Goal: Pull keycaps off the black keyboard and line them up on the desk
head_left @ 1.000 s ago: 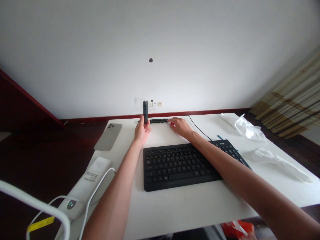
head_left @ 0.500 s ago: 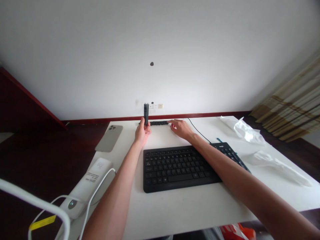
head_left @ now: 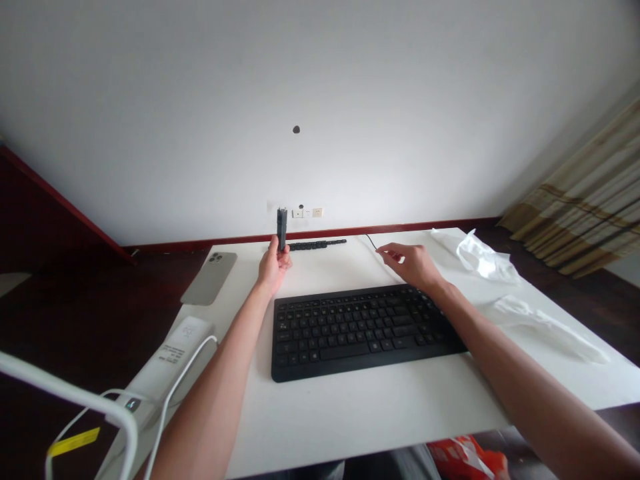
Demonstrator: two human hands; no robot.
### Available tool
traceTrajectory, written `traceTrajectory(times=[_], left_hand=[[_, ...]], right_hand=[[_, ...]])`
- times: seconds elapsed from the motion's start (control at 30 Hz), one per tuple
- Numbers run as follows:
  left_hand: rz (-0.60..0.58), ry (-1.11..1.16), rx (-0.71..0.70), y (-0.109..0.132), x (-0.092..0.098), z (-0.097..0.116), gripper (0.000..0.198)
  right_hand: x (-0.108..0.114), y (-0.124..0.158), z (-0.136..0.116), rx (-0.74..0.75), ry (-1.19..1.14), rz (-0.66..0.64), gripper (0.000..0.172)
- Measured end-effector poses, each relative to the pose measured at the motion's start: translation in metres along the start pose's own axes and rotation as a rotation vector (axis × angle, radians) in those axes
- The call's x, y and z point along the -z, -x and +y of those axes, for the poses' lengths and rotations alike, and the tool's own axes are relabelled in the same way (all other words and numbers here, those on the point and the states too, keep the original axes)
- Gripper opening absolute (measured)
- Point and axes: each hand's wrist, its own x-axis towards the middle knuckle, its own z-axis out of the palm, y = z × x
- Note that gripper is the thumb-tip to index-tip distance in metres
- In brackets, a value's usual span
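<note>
Moved right since the earlier frame: right hand (head_left: 411, 263), off the near-touch with the row of small black pieces (head_left: 320, 245) and over to the thin black cable (head_left: 371, 241).

Head view: holding dark piece (head_left: 282, 230) upright in left hand (head_left: 273, 270), with grip closed around it; cannot tell whether right-hand grip is pinching the cable or merely passing before it. Noted on table (head_left: 365, 413): row lying along far side, clear of right hand; keyboard (head_left: 340, 333) lying nearer, partly hidden. Judged partway along: row laid out, dark piece not yet put down; cannot confirm how much remains.
</note>
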Motion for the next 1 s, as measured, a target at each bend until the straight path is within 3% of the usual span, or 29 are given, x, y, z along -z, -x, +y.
traceTrajectory(times=[0.13, 0.23, 0.3, 0.4, 0.53, 0.67, 0.87, 1.0], left_hand=[[0.062, -0.243, -0.075, 0.005, -0.002, 0.003, 0.059], [0.112, -0.708, -0.248, 0.017, -0.007, 0.01, 0.06], [0.074, -1.021, -0.376, 0.028, -0.015, 0.015, 0.056], [-0.041, -1.241, -0.452, 0.047, -0.036, 0.018, 0.053], [-0.284, -1.305, -0.451, 0.068, -0.068, 0.012, 0.047], [-0.435, -1.241, -0.462, 0.081, -0.087, 0.006, 0.034], [-0.387, -1.144, -0.395, 0.08, -0.085, 0.001, 0.015], [-0.405, -1.19, -0.414, 0.076, -0.08, -0.001, 0.033]], right_hand=[[0.005, 0.001, -0.007, -0.032, -0.047, 0.0, 0.026], [0.005, 0.003, -0.028, -0.038, -0.143, -0.063, 0.031], [0.006, 0.007, -0.041, -0.032, -0.209, -0.109, 0.037], [0.007, 0.012, -0.056, 0.049, -0.312, -0.25, 0.053], [-0.002, 0.019, -0.064, 0.095, -0.486, -0.429, 0.066], [-0.019, 0.023, -0.063, 0.017, -0.849, -0.411, 0.062], [-0.022, 0.019, -0.058, -0.09, -0.995, -0.268, 0.035], [-0.019, 0.015, -0.054, -0.144, -0.983, -0.18, 0.034]])
